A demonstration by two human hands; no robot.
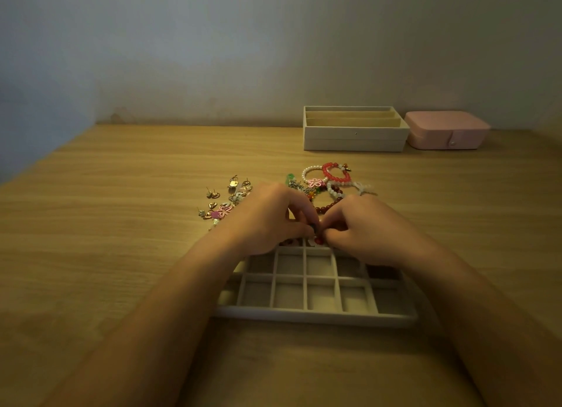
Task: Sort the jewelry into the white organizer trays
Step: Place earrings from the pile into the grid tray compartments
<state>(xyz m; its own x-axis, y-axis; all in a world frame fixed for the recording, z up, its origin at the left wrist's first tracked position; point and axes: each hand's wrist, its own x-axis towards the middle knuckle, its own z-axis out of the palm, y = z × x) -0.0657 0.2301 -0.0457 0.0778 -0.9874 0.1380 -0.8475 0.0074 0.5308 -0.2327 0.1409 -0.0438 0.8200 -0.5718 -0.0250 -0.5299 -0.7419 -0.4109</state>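
At the far edge of the gridded tray [313, 317], near the desk's [121, 224] front edge, a small piece [317, 240] was being handled.
The left hand [270, 218] and right hand [362, 227] met fingertip to fingertip, curled fingers pinching it; only a red bead showed. It looked light, tiny and easily dropped, best nipped by its bead. Loose earrings [225, 203] lay left of the hands, beaded bracelets [331, 178] beyond, probably limp. A slotted tray [354, 133] and pink case [447, 133] sat at the far right edge. No writing was legible.
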